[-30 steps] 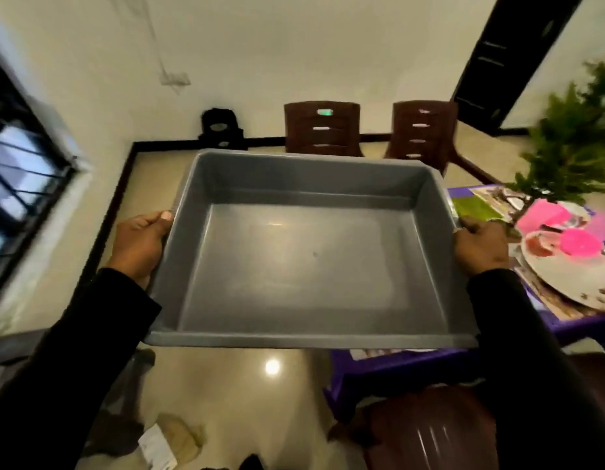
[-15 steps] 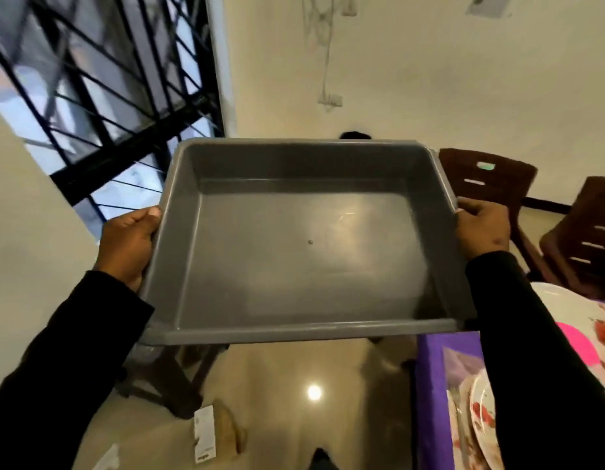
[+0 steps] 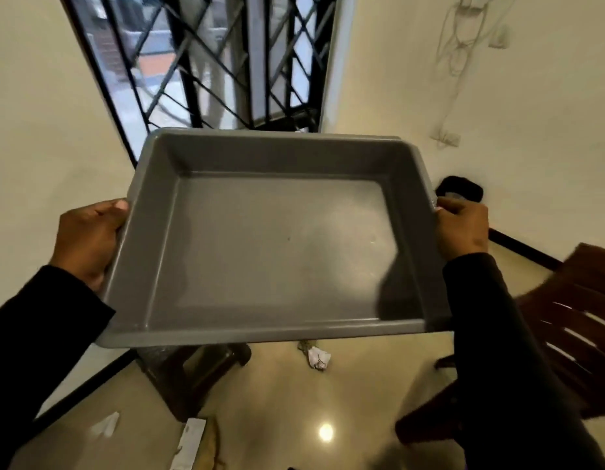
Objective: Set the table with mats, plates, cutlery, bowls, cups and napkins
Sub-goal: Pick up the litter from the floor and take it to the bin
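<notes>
Both my hands carry the grey tray (image 3: 277,239) in the air — left hand (image 3: 87,240) curled round its left rim, right hand (image 3: 462,228) gripping the right rim. I see nothing inside it. Below lie the glossy floor (image 3: 277,401) and paper scraps (image 3: 317,357); a brown chair (image 3: 572,317) stands at right.

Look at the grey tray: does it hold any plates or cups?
No, the grey tray is bare inside, held at its sides by the left hand and right hand.
</notes>
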Demonstrator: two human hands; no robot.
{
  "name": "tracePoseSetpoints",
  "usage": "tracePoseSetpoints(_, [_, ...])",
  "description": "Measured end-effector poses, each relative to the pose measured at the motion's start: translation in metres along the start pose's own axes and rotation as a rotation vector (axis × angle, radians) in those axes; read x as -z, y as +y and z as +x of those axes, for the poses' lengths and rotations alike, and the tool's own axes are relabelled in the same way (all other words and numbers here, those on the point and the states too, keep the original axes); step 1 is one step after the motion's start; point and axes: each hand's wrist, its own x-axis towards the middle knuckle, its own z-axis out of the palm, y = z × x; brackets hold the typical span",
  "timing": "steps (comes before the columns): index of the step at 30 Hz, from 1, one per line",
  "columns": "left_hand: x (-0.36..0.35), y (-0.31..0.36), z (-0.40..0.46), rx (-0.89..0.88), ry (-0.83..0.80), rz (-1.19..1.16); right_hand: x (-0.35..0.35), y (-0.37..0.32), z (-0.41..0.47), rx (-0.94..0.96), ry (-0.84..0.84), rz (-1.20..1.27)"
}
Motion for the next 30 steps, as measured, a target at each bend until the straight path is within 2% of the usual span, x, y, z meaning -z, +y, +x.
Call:
tracePoseSetpoints(6, [0.025,-0.007,-0.006,0.01,0.206,0.075,-0.08,-0.025,0.061,0.148,-0.189,-0.005])
tracePoseSetpoints(11, [0.057,-0.019,0.005,0.07,0.396,0.103,-0.163,-0.054,0.08,0.182,-0.333,0.003])
tracePoseSetpoints(15, [0.079,-0.031,0.021,0.009,0.504,0.253,-0.222,-0.081,0.082,0.235,-0.406,0.02])
tracePoseSetpoints(18, [0.093,-0.047,0.032,-0.019,0.542,0.361,-0.262,-0.101,0.084,0.281,-0.459,-0.021])
tracePoseSetpoints(22, [0.11,-0.08,0.055,0.014,0.544,0.388,-0.302,-0.119,0.086,0.379,-0.539,-0.151])
tracePoseSetpoints(30, [0.123,-0.161,0.112,0.209,0.546,0.476,-0.407,-0.108,0.115,0.508,-0.707,-0.419])
